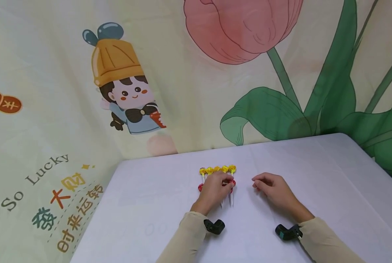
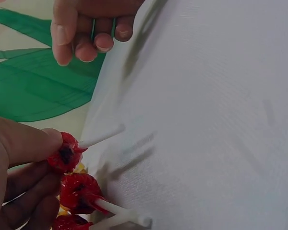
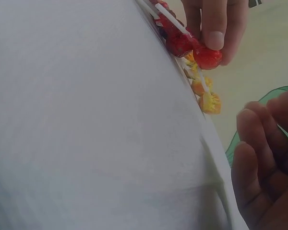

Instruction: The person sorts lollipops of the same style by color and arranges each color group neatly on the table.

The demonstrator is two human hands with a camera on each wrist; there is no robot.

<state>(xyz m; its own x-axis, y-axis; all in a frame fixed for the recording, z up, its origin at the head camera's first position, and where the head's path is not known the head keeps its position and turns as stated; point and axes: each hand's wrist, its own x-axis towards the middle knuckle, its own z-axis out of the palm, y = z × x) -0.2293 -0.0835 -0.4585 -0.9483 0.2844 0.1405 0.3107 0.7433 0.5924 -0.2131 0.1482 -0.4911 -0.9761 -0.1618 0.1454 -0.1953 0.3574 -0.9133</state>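
My left hand (image 1: 212, 188) pinches the red-wrapped head of a lollipop (image 2: 66, 160) between thumb and fingers. Its white stick points toward the near side of the table. Right beside it are other red lollipops (image 2: 80, 192), their heads lined up in a row and partly hidden by the left hand in the head view. Behind the red row, several yellow lollipops (image 1: 232, 168) lie side by side, with their sticks toward me. To the right of the candies, my right hand (image 1: 276, 191) hovers over the table with loosely bent fingers and nothing in it.
A white-covered table (image 1: 143, 204) extends around the candies. Behind it hangs a printed cloth (image 1: 189, 91) with a tulip, leaves and a cartoon figure. Black wrist cameras (image 1: 215, 227) are strapped at both sleeves.
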